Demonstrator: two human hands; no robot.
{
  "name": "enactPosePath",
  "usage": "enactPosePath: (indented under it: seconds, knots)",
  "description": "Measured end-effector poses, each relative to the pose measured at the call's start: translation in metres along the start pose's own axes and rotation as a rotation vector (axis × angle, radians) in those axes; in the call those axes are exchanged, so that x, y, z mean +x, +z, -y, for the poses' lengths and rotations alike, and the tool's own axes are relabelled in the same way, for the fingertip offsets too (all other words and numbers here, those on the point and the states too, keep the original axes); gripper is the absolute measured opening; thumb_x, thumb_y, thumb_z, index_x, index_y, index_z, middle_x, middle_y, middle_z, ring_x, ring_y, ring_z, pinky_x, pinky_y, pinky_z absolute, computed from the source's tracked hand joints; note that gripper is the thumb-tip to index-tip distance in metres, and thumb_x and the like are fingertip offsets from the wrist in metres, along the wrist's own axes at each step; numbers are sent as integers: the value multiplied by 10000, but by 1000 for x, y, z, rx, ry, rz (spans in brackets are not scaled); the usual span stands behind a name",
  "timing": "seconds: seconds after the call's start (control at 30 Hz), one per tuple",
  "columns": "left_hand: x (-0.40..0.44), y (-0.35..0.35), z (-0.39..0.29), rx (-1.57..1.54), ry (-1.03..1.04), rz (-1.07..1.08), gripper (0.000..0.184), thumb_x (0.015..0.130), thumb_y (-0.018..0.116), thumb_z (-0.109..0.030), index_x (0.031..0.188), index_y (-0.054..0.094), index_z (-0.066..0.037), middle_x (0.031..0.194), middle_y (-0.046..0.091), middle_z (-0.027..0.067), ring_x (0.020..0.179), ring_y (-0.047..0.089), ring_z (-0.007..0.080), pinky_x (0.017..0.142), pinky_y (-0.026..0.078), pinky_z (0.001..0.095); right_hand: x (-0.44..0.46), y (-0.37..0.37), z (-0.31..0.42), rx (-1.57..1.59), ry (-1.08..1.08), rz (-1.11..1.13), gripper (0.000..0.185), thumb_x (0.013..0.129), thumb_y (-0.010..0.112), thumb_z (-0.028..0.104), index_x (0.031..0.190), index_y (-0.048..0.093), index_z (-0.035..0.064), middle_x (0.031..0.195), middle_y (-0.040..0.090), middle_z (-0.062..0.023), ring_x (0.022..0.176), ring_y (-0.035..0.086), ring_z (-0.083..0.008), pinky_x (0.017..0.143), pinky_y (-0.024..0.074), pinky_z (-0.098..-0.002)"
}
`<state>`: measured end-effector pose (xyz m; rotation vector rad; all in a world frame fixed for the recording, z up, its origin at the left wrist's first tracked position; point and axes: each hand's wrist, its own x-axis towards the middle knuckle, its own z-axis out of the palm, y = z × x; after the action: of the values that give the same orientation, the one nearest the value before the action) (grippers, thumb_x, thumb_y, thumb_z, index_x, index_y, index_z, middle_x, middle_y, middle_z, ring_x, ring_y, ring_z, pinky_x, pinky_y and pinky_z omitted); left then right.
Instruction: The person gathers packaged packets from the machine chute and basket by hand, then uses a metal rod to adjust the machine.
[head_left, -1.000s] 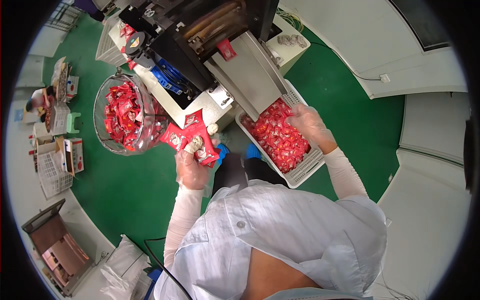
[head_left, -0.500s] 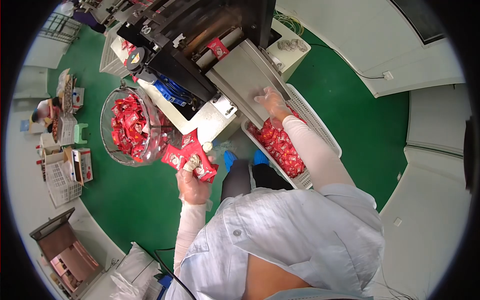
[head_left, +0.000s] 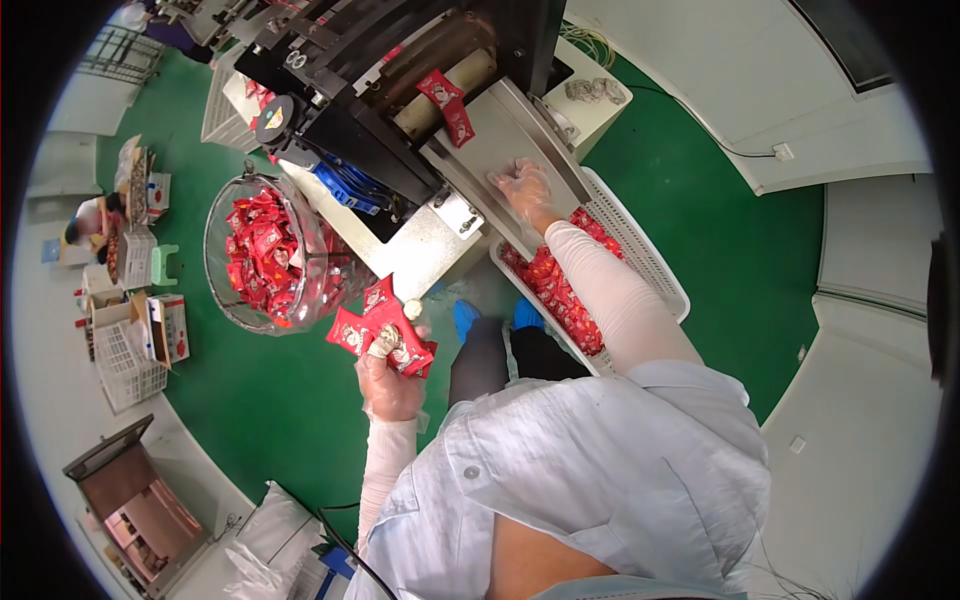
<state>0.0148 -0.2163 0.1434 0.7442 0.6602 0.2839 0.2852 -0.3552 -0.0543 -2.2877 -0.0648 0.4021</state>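
My left hand [head_left: 388,392], in a clear plastic glove, is closed around several red printed packets [head_left: 382,330] fanned out above the green floor. A covered thumb presses on them. My right hand [head_left: 525,190], also gloved, is over the sloping metal chute [head_left: 505,125] with its fingers apart and nothing in them. Higher up, red packets [head_left: 447,105] are coming off the roller [head_left: 470,75] of the black machine [head_left: 350,130] onto the chute. Under my right forearm, a white perforated crate [head_left: 640,265] holds many red packets [head_left: 555,285].
A round clear-walled container [head_left: 215,255] full of red packets stands left of the machine's white table [head_left: 425,250]. Boxes and crates [head_left: 130,360] line the left wall. Another person [head_left: 95,220] is at the far left. A cable [head_left: 700,130] runs along the right.
The red packets at the roller have moved down onto the chute, and more of them shows. My right hand has shifted left and up over the chute. My left hand keeps its packets.
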Motion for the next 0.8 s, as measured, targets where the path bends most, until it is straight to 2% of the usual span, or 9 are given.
enactPosePath:
  seconds: [0.07,0.17,0.27,0.37,0.47,0.57,0.67,0.73,0.8]
  knots:
    - [1,0,1,-1,-8,11,406,813,597,-123,1172,490,34,1032,615,148,817,605,239,747,507,344,1,-2,5,60,29,20,659,772,691,376,1235,438,-18,1240,467,-261,1204,403,-387,1016,362,-399]
    - [5,-3,3,-21,-10,19,420,812,598,-122,1181,483,41,1042,607,156,823,599,242,747,505,341,14,15,-6,47,-52,-123,723,735,724,410,1213,455,-61,1134,578,-220,1115,478,-344,985,373,-380]
    - [5,0,3,-22,-7,31,426,812,598,-122,1185,479,46,1054,601,162,825,595,244,749,503,341,11,5,14,6,-37,-105,722,728,736,393,1223,454,-50,1155,562,-226,1131,472,-345,983,376,-372]
    - [4,4,2,-5,-22,50,477,797,626,-152,1187,441,49,1038,595,157,834,559,233,771,486,336,5,3,32,-76,-33,-122,672,732,732,380,1191,472,-38,1087,599,-218,1049,540,-333,927,423,-364]
    - [4,1,3,6,-33,27,463,800,620,-147,1183,447,48,1041,597,156,832,561,234,770,488,337,13,23,15,103,60,-31,592,730,731,348,1125,502,-30,957,634,-208,923,603,-327,857,465,-354]
    - [2,0,4,10,-36,19,452,802,617,-146,1177,455,47,1045,601,153,831,563,232,766,491,336,5,14,17,171,206,86,418,743,713,292,987,569,-15,838,639,-186,796,624,-325,779,488,-361]
    - [3,-1,5,7,-53,29,450,805,614,-147,1179,457,48,1048,603,152,832,565,230,764,493,334,6,11,-1,320,189,224,310,737,721,274,881,620,19,822,626,-182,807,616,-315,768,483,-362]
    - [3,-1,7,-18,-60,43,434,808,609,-134,1176,474,50,1043,610,161,827,586,239,761,497,334,24,39,-41,217,17,151,278,722,735,281,843,645,47,823,626,-179,838,607,-308,790,470,-367]
    - [3,1,8,-25,-61,59,427,809,606,-129,1175,481,53,1037,612,165,826,598,246,758,502,336,29,43,-50,-73,-165,142,308,707,747,299,883,650,65,873,620,-183,891,589,-306,834,451,-373]
